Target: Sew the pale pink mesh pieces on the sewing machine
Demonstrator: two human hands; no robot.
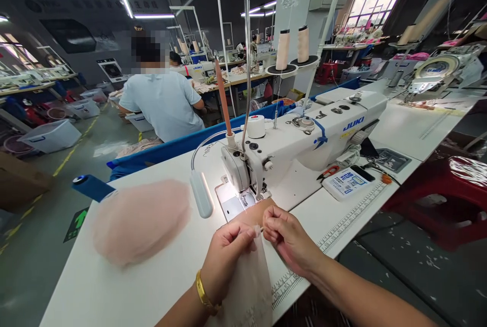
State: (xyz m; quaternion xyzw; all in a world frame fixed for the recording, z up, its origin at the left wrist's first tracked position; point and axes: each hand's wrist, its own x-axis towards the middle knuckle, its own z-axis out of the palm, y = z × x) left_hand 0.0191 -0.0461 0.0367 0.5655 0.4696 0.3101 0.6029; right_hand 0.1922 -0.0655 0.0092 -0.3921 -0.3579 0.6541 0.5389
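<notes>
My left hand is closed in a pinch on the top edge of a sheer pale fabric, which hangs down over the table's front edge. Just to its right, my right hand is also pinched shut, its fingertips almost meeting the left ones at the fabric's corner. What lies between those right fingers is too small to make out. Behind both hands a tan piece of material lies in front of the needle area of a white JUKI sewing machine. The machine's lamp lights the needle plate.
A heap of sheer pink fabric lies left on the table, beside a blue thread cone. Orange-handled snips and a white box are at right. A red stool stands beyond the edge. A co-worker sits ahead.
</notes>
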